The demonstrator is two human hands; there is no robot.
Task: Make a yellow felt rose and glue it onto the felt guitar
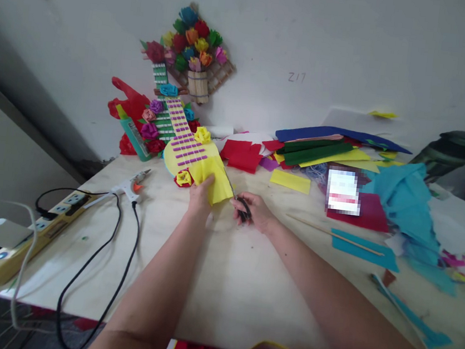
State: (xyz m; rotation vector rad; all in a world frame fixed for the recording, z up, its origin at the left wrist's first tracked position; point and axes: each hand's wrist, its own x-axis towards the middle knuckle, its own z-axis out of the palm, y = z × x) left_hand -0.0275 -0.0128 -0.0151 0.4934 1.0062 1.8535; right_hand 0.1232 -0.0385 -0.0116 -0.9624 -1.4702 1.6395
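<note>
My left hand [201, 196] pinches a yellow sheet of crepe paper [217, 184] by its left part, thumb on top. Black-handled scissors [245, 209] are gripped in my right hand [256, 211], their blades lying along the sheet's right edge. Just behind the sheet leans a yellow guitar-shaped craft [171, 153] with purple strips. A yellow paper flower [202, 134] sits on its right side, and a red and yellow flower [184, 178] is at its lower edge, near my left hand.
A glue gun [132, 185] with a black cord and a power strip [50, 226] lie at the left. A green glue bottle [136, 135] leans behind. Coloured paper sheets [319, 151], a phone [343, 191], a wooden stick [335, 234] and a dark bottle [448, 154] are at the right.
</note>
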